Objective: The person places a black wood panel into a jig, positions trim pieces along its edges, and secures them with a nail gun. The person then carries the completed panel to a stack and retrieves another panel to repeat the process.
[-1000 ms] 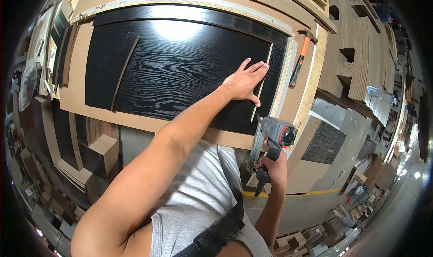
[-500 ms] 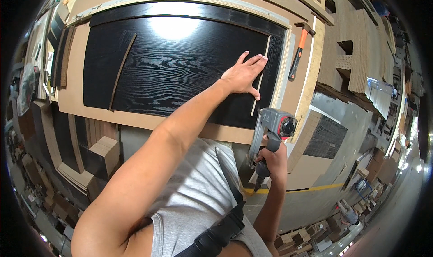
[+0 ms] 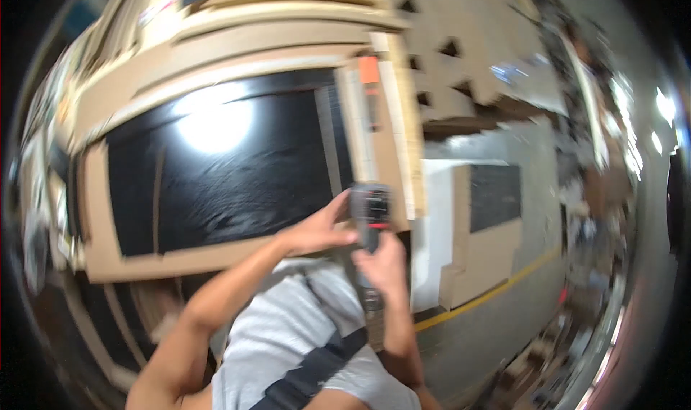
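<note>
The picture is blurred by motion. My right hand [image 3: 383, 257] is closed round the handle of a grey, black and red nail gun [image 3: 371, 207], held upright at the near right corner of a black wood-grained panel [image 3: 252, 172]. My left hand [image 3: 317, 228] is right beside the tool, thumb and fingers spread apart; whether it touches the tool I cannot tell. A thin light strip [image 3: 328, 140] lies along the panel's right end. Another narrow brown strip [image 3: 158, 194] lies across its left part.
An orange-handled hammer [image 3: 369, 86] lies on the board right of the panel. Stacked brown boards [image 3: 475, 57] stand at the far right, and a carton-like stack [image 3: 484, 248] sits on the floor by a yellow line [image 3: 497, 291]. Long boards [image 3: 288, 14] lie beyond the panel.
My left hand has left the light strip and come back toward me, beside the nail gun. The nail gun has turned more upright. The whole view has shifted, with the panel now lower and further left.
</note>
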The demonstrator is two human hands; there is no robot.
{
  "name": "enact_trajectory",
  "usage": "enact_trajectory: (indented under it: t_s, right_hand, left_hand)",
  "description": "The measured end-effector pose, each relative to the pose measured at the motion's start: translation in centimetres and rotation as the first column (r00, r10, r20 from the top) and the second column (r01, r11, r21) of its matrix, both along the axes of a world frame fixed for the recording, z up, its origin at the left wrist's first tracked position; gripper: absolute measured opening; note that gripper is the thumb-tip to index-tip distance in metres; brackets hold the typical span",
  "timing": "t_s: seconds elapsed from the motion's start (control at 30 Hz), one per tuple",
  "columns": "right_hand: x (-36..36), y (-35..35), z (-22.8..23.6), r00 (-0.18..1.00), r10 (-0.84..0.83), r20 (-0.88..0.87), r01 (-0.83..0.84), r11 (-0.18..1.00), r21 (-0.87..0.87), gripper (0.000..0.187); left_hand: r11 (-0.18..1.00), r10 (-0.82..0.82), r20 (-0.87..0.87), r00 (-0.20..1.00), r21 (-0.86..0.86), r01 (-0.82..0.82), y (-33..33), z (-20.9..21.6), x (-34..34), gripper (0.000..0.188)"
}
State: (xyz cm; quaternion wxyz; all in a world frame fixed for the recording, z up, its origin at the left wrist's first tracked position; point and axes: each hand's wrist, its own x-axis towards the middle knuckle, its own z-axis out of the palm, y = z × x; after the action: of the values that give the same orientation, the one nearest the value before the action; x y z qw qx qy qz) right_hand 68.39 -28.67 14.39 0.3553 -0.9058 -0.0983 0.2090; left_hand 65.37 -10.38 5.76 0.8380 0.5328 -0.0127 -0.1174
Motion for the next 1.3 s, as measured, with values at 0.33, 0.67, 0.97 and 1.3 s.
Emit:
enact_trajectory:
  t_s: [0.33, 0.67, 0.97, 1.3]
  right_hand:
    - [-0.2, 4.1, 5.8, 0.801, -0.083, 0.593, -0.086, 0.964, 0.250, 0.048]
    - [-1.9, 2.1, 5.4, 0.958, -0.004, 0.287, -0.098, 0.934, 0.342, 0.044]
    - [-5.5, 3.7, 2.7, 0.990, 0.040, -0.135, 0.046, 0.819, 0.572, 0.059]
    - [-5.6, 5.3, 7.4, 0.987, 0.055, 0.154, -0.128, 0.842, 0.524, 0.057]
  left_hand:
    - [0.748, 0.282, -0.264, 0.923, -0.541, -0.383, 3.8, 5.1, -1.9, 0.079]
    - [0.775, 0.486, -0.388, 0.783, -0.223, -0.592, 7.0, 8.1, -1.1, 0.086]
    - [0.698, 0.391, 0.050, 0.919, -0.667, -0.261, 8.4, 5.8, 0.9, 0.018]
    - [0.629, 0.296, 0.384, 0.874, -0.767, 0.125, 7.0, 11.7, 4.5, 0.050]
